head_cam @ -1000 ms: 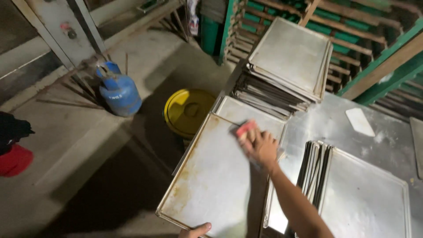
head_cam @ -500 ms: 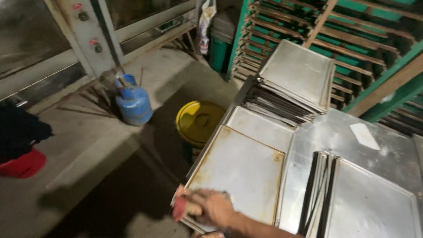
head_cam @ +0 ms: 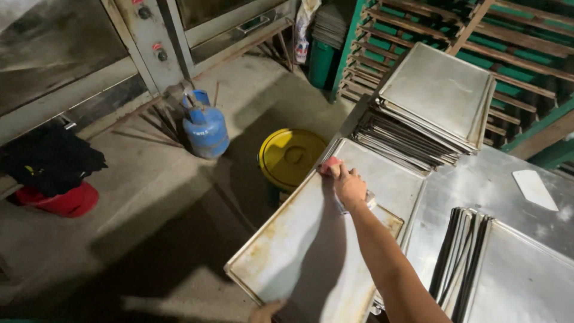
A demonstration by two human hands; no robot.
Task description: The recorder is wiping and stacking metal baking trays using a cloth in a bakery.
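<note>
Steel table point(head_cam: 478, 185), right hand point(head_cam: 348, 186) gripping pink pad point(head_cam: 329, 165) at tray point(head_cam: 299, 251) far edge, left hand point(head_cam: 266, 311) holding near edge.

Blue gas cylinder point(head_cam: 205, 128) stands on the concrete floor point(head_cam: 131, 203) – using it as the landmark. Yellow round lid point(head_cam: 291, 157) sits just right of it, on a bucket by the look of it. Left of the cylinder: red tub point(head_cam: 61, 200) with dark cloth point(head_cam: 49, 157) heaped on top. Behind it – grey metal oven front point(head_cam: 149, 36) with knobs. Farther right and back: green rack point(head_cam: 418, 24) with wooden slats. Right of the lid, a tall stack of metal baking trays point(head_cam: 433, 101) on a steel table point(head_cam: 502, 185); a white flat scraper point(head_cam: 534, 189) lies on that table, more trays standing on edge point(head_cam: 463, 257) nearer the camera.
</note>
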